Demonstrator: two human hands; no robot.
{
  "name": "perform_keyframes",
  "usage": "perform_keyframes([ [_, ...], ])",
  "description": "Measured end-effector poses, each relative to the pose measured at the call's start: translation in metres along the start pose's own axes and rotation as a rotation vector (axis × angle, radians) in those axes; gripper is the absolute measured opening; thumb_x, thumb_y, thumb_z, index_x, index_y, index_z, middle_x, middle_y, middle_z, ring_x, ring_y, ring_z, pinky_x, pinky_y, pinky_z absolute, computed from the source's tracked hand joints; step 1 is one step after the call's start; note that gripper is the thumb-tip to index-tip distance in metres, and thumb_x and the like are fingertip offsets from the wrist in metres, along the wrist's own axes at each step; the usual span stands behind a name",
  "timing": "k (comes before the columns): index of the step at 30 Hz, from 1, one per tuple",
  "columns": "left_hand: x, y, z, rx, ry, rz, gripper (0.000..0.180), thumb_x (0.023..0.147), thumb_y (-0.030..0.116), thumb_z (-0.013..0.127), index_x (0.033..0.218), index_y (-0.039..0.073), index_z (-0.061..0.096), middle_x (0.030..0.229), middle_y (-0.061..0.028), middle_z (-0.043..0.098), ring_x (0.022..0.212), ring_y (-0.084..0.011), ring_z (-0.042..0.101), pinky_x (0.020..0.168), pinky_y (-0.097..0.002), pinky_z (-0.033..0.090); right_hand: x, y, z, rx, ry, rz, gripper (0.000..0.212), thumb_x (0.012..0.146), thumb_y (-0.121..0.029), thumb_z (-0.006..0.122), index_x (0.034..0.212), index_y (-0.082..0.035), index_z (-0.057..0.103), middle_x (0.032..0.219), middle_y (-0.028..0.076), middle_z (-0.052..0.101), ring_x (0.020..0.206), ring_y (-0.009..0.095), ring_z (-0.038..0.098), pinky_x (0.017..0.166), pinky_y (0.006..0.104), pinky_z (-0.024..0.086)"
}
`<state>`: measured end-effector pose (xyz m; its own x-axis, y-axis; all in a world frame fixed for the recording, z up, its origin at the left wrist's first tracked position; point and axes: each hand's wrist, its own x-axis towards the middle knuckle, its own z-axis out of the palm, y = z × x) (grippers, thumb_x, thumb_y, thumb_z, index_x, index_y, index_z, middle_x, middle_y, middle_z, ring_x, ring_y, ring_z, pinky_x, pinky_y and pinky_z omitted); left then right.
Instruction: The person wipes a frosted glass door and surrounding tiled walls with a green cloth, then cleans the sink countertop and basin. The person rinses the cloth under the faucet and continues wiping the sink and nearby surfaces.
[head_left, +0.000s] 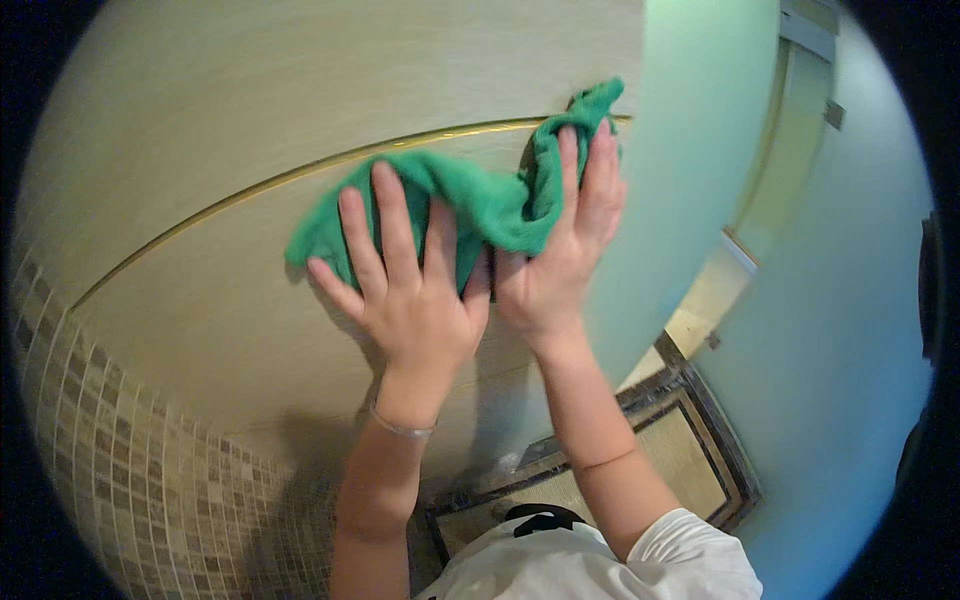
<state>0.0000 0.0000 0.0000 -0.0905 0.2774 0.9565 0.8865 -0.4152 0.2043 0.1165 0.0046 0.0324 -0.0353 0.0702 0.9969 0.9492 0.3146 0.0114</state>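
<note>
A green cloth (480, 205) lies against a beige wall panel (250, 265), stretched in loose folds between my two hands. My left hand (410, 290) is flat on its left part with fingers spread, pressing it to the panel. Higher up and to the right, my right hand (565, 255) rests on the bunched right end with its fingers stretched out. Part of the cloth sticks up past those fingertips, over a thin gold trim strip (330, 160). My right thumb is partly hidden by the folds.
Small brown and beige mosaic tiles (130, 470) cover the wall at the lower left. To the right stand frosted glass panels (810, 350) with metal fittings (834, 114). Below, a floor with a dark patterned border (735, 470) shows beside my white sleeve (690, 560).
</note>
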Motion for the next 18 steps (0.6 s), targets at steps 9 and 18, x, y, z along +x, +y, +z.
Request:
perform_keyframes([
  [9,-0.158,0.015,0.075,0.034,-0.075,0.171,0.033,0.09,0.037,0.049,0.106,0.008,0.054,0.144,-0.0197,0.036,0.135,-0.0381,0.028,0.108,-0.057,0.005,-0.165,0.034,0.001,0.195,0.097,0.381,0.079,0.08,-0.032,0.064,0.135,0.012,0.028,0.138,0.03,0.029,0.121,0.043,0.038,0.101,0.0447,0.033],
  [18,-0.292,0.046,0.148,-0.253,-0.182,0.16,0.026,0.09,0.018,0.052,0.114,0.01,0.058,0.137,-0.015,0.045,0.125,-0.0326,0.043,0.105,-0.0518,0.021,-0.315,0.079,-0.012,0.51,-0.259,0.806,0.028,0.092,-0.021,0.047,0.101,0.003,0.057,0.095,0.017,0.059,0.086,0.032,0.057,0.079,0.0394,0.045],
])
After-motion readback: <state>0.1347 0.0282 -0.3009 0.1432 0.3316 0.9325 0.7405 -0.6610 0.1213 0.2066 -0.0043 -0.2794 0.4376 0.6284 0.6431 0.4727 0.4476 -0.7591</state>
